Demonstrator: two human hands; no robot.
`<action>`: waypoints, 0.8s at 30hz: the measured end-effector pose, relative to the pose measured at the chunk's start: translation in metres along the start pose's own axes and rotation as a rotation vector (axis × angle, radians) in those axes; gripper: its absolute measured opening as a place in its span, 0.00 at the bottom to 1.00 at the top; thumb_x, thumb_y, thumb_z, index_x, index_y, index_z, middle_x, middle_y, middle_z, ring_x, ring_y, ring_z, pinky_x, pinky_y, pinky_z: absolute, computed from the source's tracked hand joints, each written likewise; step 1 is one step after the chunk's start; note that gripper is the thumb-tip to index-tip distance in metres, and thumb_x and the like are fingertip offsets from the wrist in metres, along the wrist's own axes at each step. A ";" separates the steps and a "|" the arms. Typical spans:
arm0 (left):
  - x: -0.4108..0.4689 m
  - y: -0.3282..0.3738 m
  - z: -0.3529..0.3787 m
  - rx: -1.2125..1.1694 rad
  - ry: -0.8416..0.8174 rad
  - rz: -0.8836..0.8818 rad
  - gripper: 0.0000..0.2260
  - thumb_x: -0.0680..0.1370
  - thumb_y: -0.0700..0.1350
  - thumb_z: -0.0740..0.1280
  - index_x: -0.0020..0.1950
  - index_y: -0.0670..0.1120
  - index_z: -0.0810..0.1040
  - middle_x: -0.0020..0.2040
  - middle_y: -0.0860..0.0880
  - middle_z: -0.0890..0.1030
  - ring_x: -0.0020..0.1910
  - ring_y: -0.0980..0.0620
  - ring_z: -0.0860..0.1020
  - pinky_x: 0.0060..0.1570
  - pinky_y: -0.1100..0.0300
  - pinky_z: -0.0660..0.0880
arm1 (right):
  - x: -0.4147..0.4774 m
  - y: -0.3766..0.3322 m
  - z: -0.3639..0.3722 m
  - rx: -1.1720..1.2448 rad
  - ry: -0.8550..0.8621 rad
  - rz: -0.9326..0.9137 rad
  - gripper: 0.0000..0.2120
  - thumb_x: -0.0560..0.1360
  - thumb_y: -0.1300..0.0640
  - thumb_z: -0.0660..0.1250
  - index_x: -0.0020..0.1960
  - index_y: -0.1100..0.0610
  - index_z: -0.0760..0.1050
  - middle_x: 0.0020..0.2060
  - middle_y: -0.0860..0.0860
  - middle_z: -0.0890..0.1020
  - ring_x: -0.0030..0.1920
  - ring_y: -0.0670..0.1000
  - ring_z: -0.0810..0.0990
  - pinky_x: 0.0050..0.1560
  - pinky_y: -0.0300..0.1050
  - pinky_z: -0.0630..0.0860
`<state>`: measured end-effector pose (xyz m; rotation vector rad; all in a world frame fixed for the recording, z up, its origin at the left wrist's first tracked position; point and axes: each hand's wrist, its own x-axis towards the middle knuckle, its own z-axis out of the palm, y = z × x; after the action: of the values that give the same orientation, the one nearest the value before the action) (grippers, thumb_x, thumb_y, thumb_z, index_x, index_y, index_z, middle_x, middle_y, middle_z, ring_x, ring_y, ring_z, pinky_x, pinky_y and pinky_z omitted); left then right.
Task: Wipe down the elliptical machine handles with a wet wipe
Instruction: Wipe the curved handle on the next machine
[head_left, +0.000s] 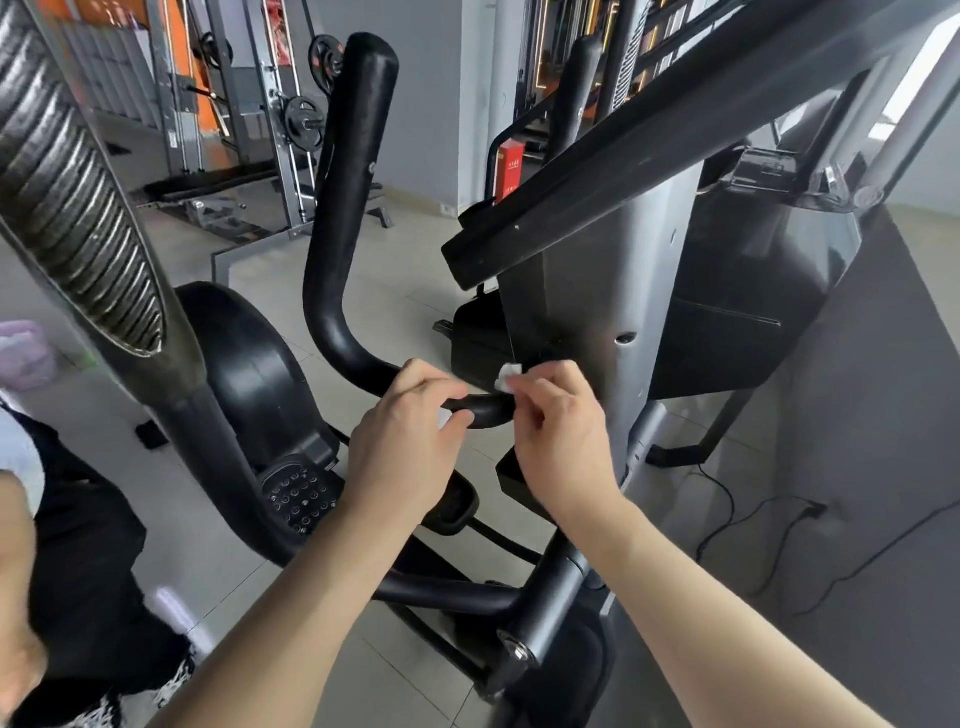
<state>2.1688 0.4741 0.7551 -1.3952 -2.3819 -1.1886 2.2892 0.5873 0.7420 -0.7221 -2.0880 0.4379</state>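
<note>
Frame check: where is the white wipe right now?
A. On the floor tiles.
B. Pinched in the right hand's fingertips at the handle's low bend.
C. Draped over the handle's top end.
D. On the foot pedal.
B: the wet wipe shows white at the fingertips of the right hand, against the low horizontal stretch of the black handle, which the left hand grips alongside.

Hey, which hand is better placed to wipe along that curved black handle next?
Right. The right hand pinches the wet wipe at the lower bend of the handle. The left hand is wrapped around the handle beside it, so it probably suits steadying better.
</note>
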 end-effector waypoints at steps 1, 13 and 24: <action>0.000 -0.001 0.000 0.001 -0.003 0.006 0.05 0.79 0.48 0.73 0.55 0.52 0.83 0.54 0.62 0.75 0.43 0.53 0.81 0.41 0.49 0.80 | -0.006 -0.003 0.002 0.017 -0.022 -0.056 0.09 0.80 0.67 0.69 0.56 0.62 0.86 0.50 0.51 0.79 0.47 0.46 0.79 0.50 0.26 0.72; 0.003 0.000 -0.004 0.040 -0.032 0.029 0.06 0.79 0.48 0.72 0.55 0.51 0.84 0.54 0.61 0.74 0.44 0.50 0.81 0.43 0.48 0.80 | -0.008 0.008 0.006 -0.073 -0.021 -0.190 0.13 0.74 0.75 0.67 0.54 0.66 0.85 0.47 0.56 0.78 0.43 0.51 0.78 0.46 0.33 0.72; 0.004 0.000 -0.006 0.043 -0.050 0.029 0.08 0.79 0.48 0.73 0.57 0.49 0.84 0.54 0.59 0.76 0.46 0.48 0.81 0.45 0.48 0.80 | 0.004 0.019 0.002 -0.039 0.075 -0.048 0.14 0.76 0.75 0.68 0.58 0.65 0.85 0.50 0.56 0.80 0.46 0.54 0.84 0.52 0.42 0.82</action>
<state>2.1655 0.4727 0.7606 -1.4576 -2.3961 -1.1016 2.2921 0.6049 0.7329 -0.6998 -2.0438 0.3390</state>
